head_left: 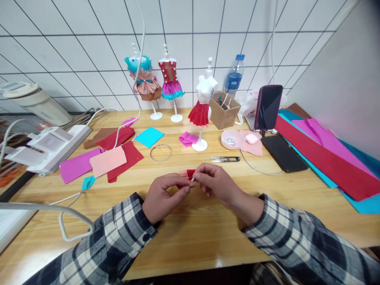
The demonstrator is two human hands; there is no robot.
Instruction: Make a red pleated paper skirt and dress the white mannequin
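My left hand point(166, 194) and my right hand point(219, 183) meet over the middle of the wooden table. Fingertips of both pinch a small whitish strip point(192, 179), too small to name surely. Just behind the fingers lies a red and pink crepe paper piece point(189, 173), partly covered by my right hand. Beyond it are black-handled thread snips point(225, 159). A white mini dress form point(206, 88) in a red pleated skirt point(199, 114) stands farther back, beside a folded magenta piece point(188, 138).
Two dressed forms stand at the tiled wall, near a cardboard box point(225, 111) and bottle point(234, 77). Right are a bead bowl point(232, 139), phones and long crepe sheets point(323, 154). Left are crepe pieces point(108, 161), a metal ring point(160, 152), cables and a power strip point(56, 148).
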